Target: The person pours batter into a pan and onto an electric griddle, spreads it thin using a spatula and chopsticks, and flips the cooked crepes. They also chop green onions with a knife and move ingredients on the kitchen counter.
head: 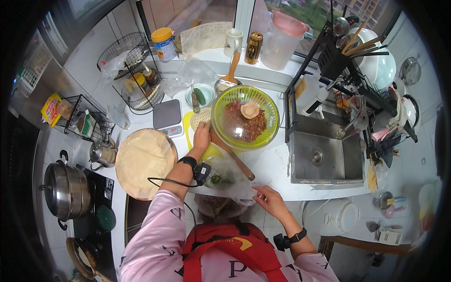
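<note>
My left hand (202, 138) reaches over the yellow-green cutting board (188, 130), beside a beige perforated piece (200, 119). Its fingertips are partly hidden, so its grip is unclear. Touching or close to that hand is a long brown tool with a wooden handle (243, 168), slanting towards the counter's front. A clear plastic bag (229, 185) with green leaves (217, 180) inside lies at the front edge. My right hand (270, 201) is at the bag's right side, fingers slightly bent; whether it pinches the plastic is unclear. A clear bowl in a green basket (215, 105) holds reddish-brown chopped pieces (234, 121) and a pale round piece (249, 110).
Left stands a round wooden board (172, 148) covered with pale dough (146, 162), near a kitchen scale (167, 113). Behind are a small bowl with a cucumber piece (200, 96) and a wooden-handled brush (230, 75). A steel sink (306, 158) lies right; a pot (67, 190), left.
</note>
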Tool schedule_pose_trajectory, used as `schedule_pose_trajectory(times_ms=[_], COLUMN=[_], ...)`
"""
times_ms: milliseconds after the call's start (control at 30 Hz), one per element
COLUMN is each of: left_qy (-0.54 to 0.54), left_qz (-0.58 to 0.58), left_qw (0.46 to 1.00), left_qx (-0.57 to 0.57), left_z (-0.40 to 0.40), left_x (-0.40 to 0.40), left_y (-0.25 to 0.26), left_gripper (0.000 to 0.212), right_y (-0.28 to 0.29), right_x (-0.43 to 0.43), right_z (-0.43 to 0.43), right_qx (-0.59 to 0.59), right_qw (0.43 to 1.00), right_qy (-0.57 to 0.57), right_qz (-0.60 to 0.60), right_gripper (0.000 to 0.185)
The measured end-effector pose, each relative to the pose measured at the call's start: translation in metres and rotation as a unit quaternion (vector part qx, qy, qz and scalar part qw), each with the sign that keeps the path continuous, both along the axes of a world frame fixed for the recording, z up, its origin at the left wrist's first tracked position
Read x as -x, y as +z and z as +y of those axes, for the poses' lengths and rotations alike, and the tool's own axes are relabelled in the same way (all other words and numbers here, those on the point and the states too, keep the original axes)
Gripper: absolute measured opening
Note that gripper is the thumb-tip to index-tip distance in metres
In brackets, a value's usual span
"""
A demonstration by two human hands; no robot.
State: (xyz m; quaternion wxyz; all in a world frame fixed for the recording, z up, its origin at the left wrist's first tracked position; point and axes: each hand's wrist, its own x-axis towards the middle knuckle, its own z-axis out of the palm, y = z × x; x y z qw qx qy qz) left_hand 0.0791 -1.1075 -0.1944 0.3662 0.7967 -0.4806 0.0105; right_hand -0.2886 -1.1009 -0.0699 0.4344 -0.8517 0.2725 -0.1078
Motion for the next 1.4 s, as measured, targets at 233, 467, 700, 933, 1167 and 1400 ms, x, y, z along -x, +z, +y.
schedule_pose_trajectory(times_ms=[233, 467, 700, 933, 1167, 1400], left_qy=[0.026, 0.086, 0.25, 0.426, 0.403, 0.396], left_qz=[-0.001, 0.006, 0.206, 0.314, 0.357, 0.465], left_qw=[0.998, 0.991, 0.946, 0.848, 0.84, 0.773], left_qx=[0.056, 0.103, -0.027, 0.023, 0.063, 0.17], left_z=[0.023, 0.134, 0.306, 0.42, 0.473, 0.594], left_x=[0.009, 0.066, 0.195, 0.293, 0.304, 0.302], left_y=[0.026, 0.084, 0.074, 0.069, 0.056, 0.017], left_gripper=[0.048, 0.052, 0.04, 0.032, 0.031, 0.037], right_y=[0.02, 0.04, 0.041, 0.039, 0.036, 0.033], right_x=[-0.005, -0.025, -0.05, -0.084, -0.107, -0.11], right_z=[-0.013, -0.016, 0.028, 0.097, 0.173, 0.285], right_qx=[0.054, 0.039, 0.031, -0.018, 0.065, 0.082], right_qw=[0.998, 0.997, 0.965, 0.892, 0.853, 0.857], right_qy=[-0.006, 0.035, 0.231, 0.436, 0.498, 0.501], right_qz=[-0.023, -0.057, -0.118, -0.12, -0.143, -0.081], right_gripper=[0.032, 0.03, 0.027, 0.024, 0.023, 0.016])
